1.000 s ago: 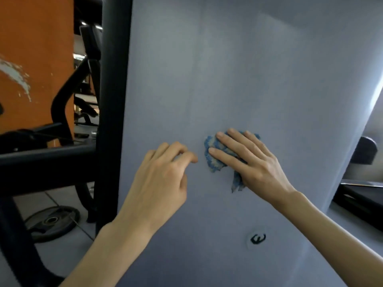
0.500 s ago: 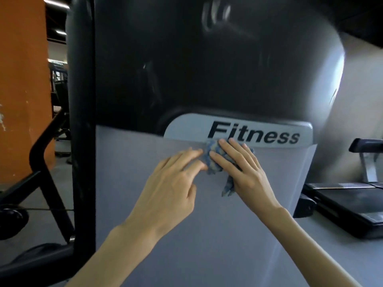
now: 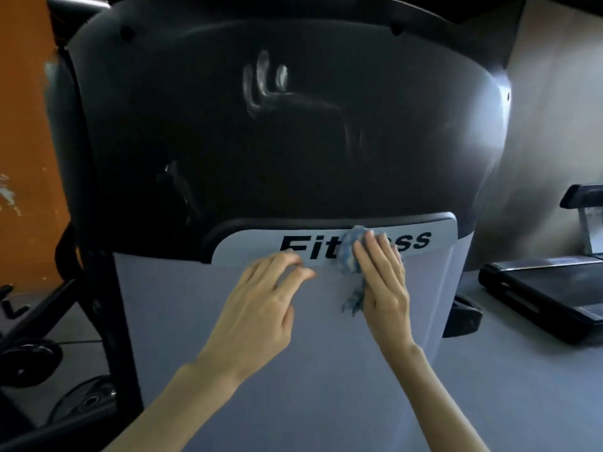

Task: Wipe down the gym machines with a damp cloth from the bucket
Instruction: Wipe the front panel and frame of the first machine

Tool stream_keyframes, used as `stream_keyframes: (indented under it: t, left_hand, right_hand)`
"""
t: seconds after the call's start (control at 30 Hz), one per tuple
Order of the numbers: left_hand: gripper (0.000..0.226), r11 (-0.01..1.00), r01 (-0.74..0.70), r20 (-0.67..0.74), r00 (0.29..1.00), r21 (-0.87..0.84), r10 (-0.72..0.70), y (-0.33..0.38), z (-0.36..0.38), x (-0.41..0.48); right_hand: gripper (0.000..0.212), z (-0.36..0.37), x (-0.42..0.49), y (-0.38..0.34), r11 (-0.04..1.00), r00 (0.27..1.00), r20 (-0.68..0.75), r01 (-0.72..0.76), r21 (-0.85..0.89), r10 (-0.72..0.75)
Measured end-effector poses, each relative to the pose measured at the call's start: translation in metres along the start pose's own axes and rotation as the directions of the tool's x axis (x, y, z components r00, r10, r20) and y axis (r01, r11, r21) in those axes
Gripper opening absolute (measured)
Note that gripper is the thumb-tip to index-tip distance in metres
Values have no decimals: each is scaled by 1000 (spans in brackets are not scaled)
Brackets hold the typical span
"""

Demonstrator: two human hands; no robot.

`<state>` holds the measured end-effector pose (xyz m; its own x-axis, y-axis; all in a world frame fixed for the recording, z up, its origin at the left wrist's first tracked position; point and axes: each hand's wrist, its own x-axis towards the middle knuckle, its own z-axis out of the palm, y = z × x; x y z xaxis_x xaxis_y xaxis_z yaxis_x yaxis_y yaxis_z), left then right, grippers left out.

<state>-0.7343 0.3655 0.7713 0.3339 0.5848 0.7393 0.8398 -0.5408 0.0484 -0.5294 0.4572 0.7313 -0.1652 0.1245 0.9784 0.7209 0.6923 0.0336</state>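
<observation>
Flat right hand presses a crumpled blue-white cloth on the panel's top edge. Left hand is loosely bent, empty.

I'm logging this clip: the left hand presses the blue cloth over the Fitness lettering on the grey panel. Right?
Wrong hand: the head view shows the right hand pressing the blue cloth over the Fitness lettering on the grey panel. The left hand holds nothing.

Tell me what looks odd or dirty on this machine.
The glossy black upper cover carries pale finger-shaped smears, trailing right in a streak: they look like a dusty handprint, not yet wiped. The right hand presses the blue patterned cloth lower, on the grey Fitness panel. The orange wall has chipped paint.
</observation>
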Motion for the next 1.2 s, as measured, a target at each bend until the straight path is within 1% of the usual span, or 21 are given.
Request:
stream_keyframes:
  t: [0.07,0.1,0.23,0.3,0.37,0.47,0.57,0.6,0.63,0.7,0.73,0.77,0.8,0.83,0.9,0.97,1.0,1.1,1.13,1.17,1.2]
  left_hand:
    - [48,1000,-9,-30,999,16,9,15,12,7]
    - [49,1000,-3,-44,999,25,4,22,20,10]
    - [63,989,125,-98,988,84,-117,38,46,14]
    - [69,978,157,-124,982,140,-140,46,53,18]
    - [69,965,181,-149,977,189,-154,58,58,29]
    - [72,942,190,-164,975,276,-149,82,78,45]
    - [74,911,282,-220,950,302,-221,101,109,54]
    - [75,897,314,-235,940,313,-247,105,115,55]
    - [77,880,336,-237,934,335,-267,107,118,55]
    - [82,849,346,-208,936,399,-284,111,117,55]
    - [83,838,344,-191,938,424,-289,113,114,55]
    - [83,828,346,-181,938,441,-295,115,113,56]
    - [83,821,354,-178,935,449,-306,118,113,57]
    - [83,814,370,-182,929,448,-322,121,113,58]
    - [82,806,401,-203,916,435,-347,127,116,60]
    - [82,801,423,-219,906,424,-363,131,119,62]
    - [82,796,432,-223,902,425,-371,133,121,63]
    - [84,754,452,-223,892,477,-394,139,125,66]
    - [84,731,458,-219,888,506,-405,141,127,67]
    - [84,707,458,-217,886,539,-409,142,128,67]
    - [83,685,452,-208,887,571,-411,143,128,68]
  right_hand:
    - [41,10,2,-3,991,987,-106,-116,64,122]
    - [44,17,4,-9,990,985,-113,-124,71,131]
    - [38,24,3,1,998,992,-105,65,13,-64]
    - [40,13,-5,38,996,987,-135,87,20,-83]
    - [48,1,-18,80,992,976,-197,-66,109,87]
    - [43,-8,-32,125,898,872,-283,-308,316,399]
    - [45,-4,-30,126,836,815,-281,-385,392,507]
    - [48,-3,-30,118,839,827,-265,-377,393,496]
    - [48,-1,-32,109,867,874,-234,-320,383,426]
    - [45,-3,-41,99,950,989,-137,-8,312,54]
    - [46,-3,-46,104,949,985,-93,166,269,-146]
    - [49,-5,-49,115,932,963,-56,270,242,-265]
    - [49,-9,-54,127,931,961,-42,275,240,-273]
    - [45,-12,-59,141,945,978,-52,211,251,-204]
    - [38,-15,-68,170,954,992,-120,-11,299,49]
    - [52,-14,-74,187,906,944,-163,-213,365,287]
    - [56,-12,-75,185,878,918,-166,-272,395,360]
    - [36,-17,-74,155,743,824,-69,-467,479,562]
    - [32,-20,-76,146,742,853,7,-458,489,522]
    - [31,-23,-79,143,808,931,47,-337,483,361]
    - [32,-24,-85,144,890,991,30,-132,437,132]
